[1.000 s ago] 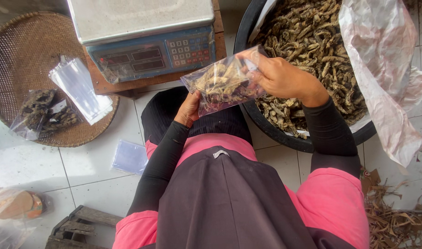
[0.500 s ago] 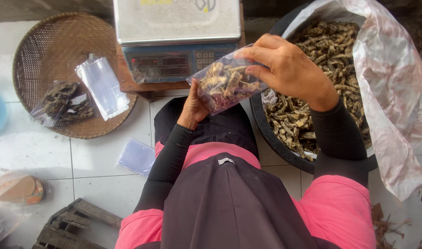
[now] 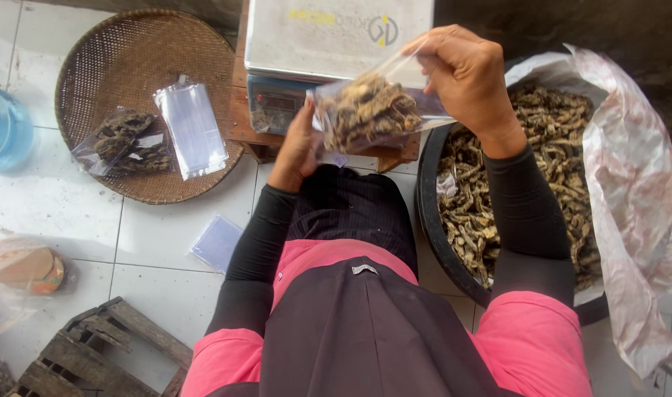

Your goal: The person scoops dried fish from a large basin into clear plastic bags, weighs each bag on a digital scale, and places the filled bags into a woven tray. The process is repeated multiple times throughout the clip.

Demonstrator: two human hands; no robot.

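Head cam looking straight down, and the big change from a second ago is where the clear bag of dried pieces (image 3: 370,110) sits. It was hanging over the rim of the black tub (image 3: 428,220); now it's up in front of the digital scale (image 3: 336,44), partly covering the display, a bit higher in the frame each time.

Right hand (image 3: 468,77) is closed on the bag's top edge, fingers curled over the plastic at the upper right corner. Left hand (image 3: 299,143) is under and behind the bag's left side, palm against it, propping it; how far its fingers are curled is hidden behind the bag. So both hands are full with the 1 bag and neither has let go.

My read: filling looks done, since the bag is plump and has come away from the tub, and it's heading for the scale's platform, though it's not resting there yet.

Off to the left, the woven tray (image 3: 93,66) holds 1 filled bag (image 3: 126,141) and a stack of empty clear bags (image 3: 192,129), same spots as before. Another flat empty bag (image 3: 217,242) lies on the tiled floor (image 3: 49,206).
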